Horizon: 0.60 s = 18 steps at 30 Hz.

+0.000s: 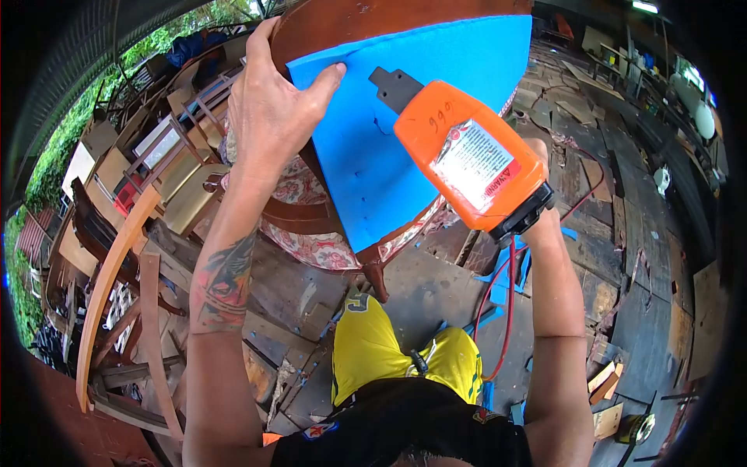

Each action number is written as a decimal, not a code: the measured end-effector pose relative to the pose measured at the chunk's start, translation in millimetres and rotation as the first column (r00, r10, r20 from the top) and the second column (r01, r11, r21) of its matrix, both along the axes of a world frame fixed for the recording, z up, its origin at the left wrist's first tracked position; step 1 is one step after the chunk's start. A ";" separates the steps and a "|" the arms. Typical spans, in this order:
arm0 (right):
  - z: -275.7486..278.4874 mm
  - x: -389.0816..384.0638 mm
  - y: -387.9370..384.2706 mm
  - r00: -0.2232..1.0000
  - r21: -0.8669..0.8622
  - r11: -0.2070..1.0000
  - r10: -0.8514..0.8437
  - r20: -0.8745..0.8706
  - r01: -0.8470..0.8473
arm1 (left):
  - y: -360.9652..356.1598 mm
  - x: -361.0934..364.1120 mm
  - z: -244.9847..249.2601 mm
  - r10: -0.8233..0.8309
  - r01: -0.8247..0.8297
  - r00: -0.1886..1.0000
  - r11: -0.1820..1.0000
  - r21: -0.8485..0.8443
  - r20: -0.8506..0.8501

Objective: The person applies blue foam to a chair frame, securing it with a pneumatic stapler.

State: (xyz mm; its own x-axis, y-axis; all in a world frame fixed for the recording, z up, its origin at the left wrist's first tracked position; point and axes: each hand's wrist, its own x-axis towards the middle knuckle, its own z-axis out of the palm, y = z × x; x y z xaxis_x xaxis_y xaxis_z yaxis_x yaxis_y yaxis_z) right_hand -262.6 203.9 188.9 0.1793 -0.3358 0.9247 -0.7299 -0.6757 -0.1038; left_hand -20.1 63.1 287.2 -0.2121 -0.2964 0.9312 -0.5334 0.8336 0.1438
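Observation:
An orange staple gun (467, 156) with a dark nose and a red hose is in my right hand (542, 187), its body hiding most of the fingers. Its nose lies over a blue sheet (373, 179) on a curved brown wooden piece (350, 27). With thumb and fingers apart, my left hand (280, 97) grips the upper left edge of the wood and sheet, the thumb on the blue surface. Small dark marks dot the sheet. Below it sits a seat in red floral fabric (311, 247) with a carved wooden leg (375, 280).
Wooden chair frames and parts (117, 272) are piled at the left. The red hose (510, 311) runs down beside the right forearm. Blue scraps (490, 315) and wood pieces (608, 381) lie on the floor at the right. A shelf stands at the upper right.

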 end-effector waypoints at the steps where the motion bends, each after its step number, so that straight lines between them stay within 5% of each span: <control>1: 1.7 -1.6 -2.0 1.000 0.004 1.000 0.004 -0.001 -0.004 | -1.6 2.4 0.8 0.004 -0.004 1.000 1.000 0.004 -0.001; 3: 6.8 -6.2 -5.7 0.995 -0.029 0.999 0.029 -0.090 -0.032 | -6.3 9.1 3.5 -0.212 0.212 0.977 0.977 0.008 0.010; 13: 34.4 9.6 -22.8 0.980 -0.021 0.995 0.089 -0.179 -0.094 | -26.8 25.4 4.6 -0.267 0.269 0.959 0.963 -0.010 0.093; 18: 37.8 12.5 -23.9 0.981 -0.001 0.996 0.090 -0.171 -0.091 | -18.3 24.1 6.7 -0.427 0.422 0.903 0.902 0.092 0.041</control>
State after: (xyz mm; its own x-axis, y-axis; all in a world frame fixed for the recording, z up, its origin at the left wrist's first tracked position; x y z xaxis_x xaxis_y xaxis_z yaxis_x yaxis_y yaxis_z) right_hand -250.0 180.0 226.7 0.3638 -0.3027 0.8809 -0.6720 -0.7402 0.0232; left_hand 4.0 44.8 293.9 -0.3876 -0.2383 0.8905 -0.1409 0.9700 0.1983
